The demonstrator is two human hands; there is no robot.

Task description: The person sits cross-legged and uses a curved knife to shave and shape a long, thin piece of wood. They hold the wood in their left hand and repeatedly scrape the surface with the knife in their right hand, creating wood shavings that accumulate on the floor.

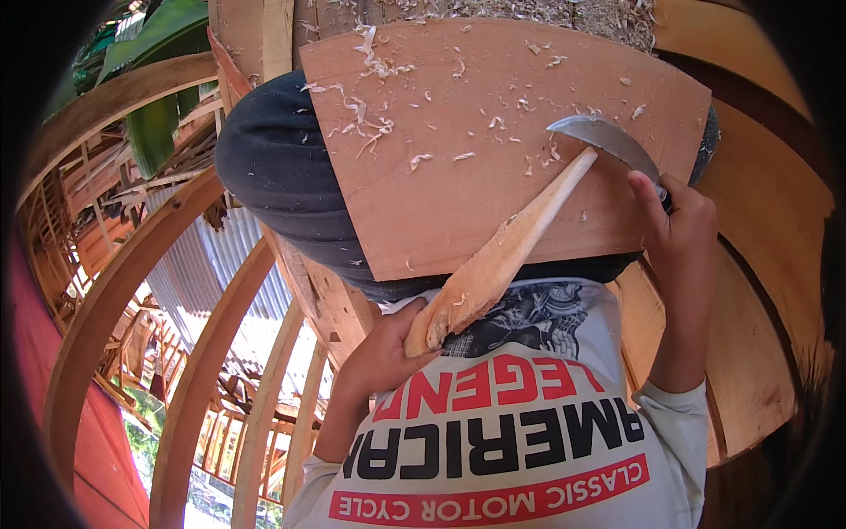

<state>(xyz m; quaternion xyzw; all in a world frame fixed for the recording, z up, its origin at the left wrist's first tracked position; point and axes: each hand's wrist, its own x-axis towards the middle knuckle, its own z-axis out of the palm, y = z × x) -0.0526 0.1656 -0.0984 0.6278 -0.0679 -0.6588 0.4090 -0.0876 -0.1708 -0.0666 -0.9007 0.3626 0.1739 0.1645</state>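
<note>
View from above of a person seated high in a timber frame, a board [493, 167] laid across the lap as a work surface. The left hand [383, 357] is closed around the near, thicker end of a stick [498, 256], a pale, freshly cut length of wood that runs up and to the right across the board, its thin far tip resting near the blade. The right hand [679, 229] is wrapped tight around the handle of a knife [608, 141]; the curved grey blade lies just above the stick's tip, and it seems to touch it, though the overlap is too fine to be sure. Shavings [379, 123] are scattered over the far left part of the board, with a thicker heap beyond its far edge. The stick looks light and stiff, with a rough, faceted surface that should not slip in the fist; its tapered tip is likely the weakest part, so the thick near end is the sound place to hold, well apart from the edge. To the left, curved ribs [115, 291] drop away, and corrugated sheet [207, 256] shows behind them.
</note>
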